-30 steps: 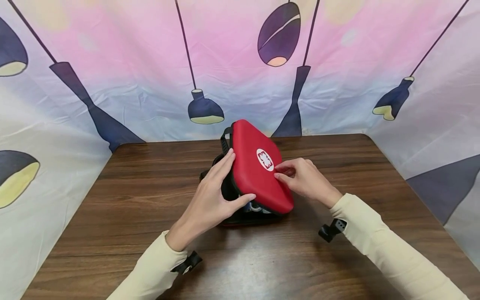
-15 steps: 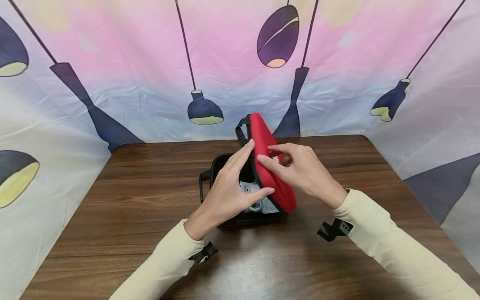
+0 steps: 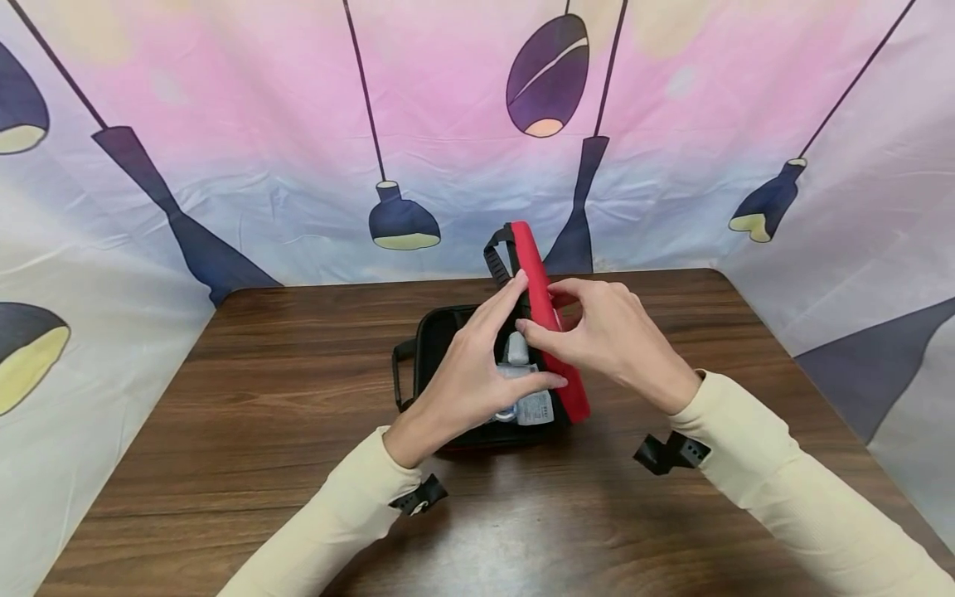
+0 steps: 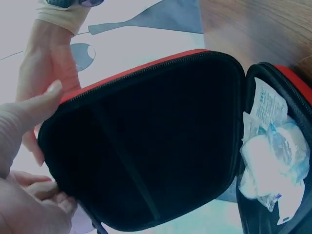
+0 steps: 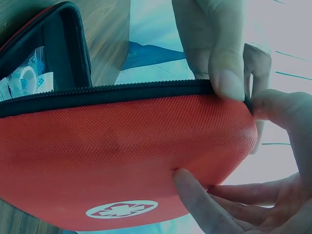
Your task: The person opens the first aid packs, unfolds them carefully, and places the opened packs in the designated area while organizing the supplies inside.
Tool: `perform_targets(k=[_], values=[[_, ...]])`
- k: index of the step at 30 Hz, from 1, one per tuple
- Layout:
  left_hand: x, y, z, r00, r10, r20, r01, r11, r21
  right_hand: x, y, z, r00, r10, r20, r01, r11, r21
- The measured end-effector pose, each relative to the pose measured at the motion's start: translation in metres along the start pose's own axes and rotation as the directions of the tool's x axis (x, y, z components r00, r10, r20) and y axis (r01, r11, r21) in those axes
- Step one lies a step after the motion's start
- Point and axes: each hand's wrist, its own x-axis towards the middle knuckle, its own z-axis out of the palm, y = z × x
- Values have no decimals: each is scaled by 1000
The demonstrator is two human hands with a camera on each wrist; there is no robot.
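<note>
A red and black first-aid case point(image 3: 573, 394) stands unzipped on the table, its lid tipped up almost vertical. My left hand point(image 3: 466, 369) holds the lid's zip edge, thumb toward the near corner and fingers farther along. On the other side, my right hand point(image 3: 619, 336) grips the lid, its thumb at the edge and a finger on the red face beside the white emblem point(image 5: 122, 209). The lid's black lining point(image 4: 165, 131) faces left. White wrapped packets point(image 4: 270, 105) and a white roll point(image 4: 261, 161) lie in the base point(image 4: 256, 219), partly hidden by my left hand in the head view.
A black carry handle point(image 3: 492, 259) sticks out from the lid, and another handle point(image 3: 399, 377) lies left of the base. The brown wooden table point(image 3: 261, 390) ends at a back edge before a printed cloth backdrop point(image 3: 298, 182).
The lid has swung from leaning over the base to nearly upright, exposing the contents. Both hands have kept to it, the left moving right and slightly up with it.
</note>
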Motion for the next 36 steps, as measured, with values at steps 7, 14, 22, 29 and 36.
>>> perform_targets(k=[7, 14, 22, 29, 36], values=[[-12, -2, -17, 998, -59, 9, 58, 998, 24, -5, 4, -4, 999, 32, -8, -31, 998, 46], [-34, -15, -48, 985, -142, -97, 149, 986, 71, -12, 16, -13, 996, 78, -45, -72, 992, 103], [-59, -41, -85, 895, -433, -105, 445, 869, 216, -17, 32, -21, 991, 101, -88, -90, 988, 125], [-78, -76, -90, 768, -638, 50, 558, 706, 436, -17, 51, -18, 986, 127, -107, -102, 971, 215], [-88, -103, -86, 626, -763, 161, 641, 621, 451, -22, 74, -12, 983, 154, -105, -119, 953, 278]])
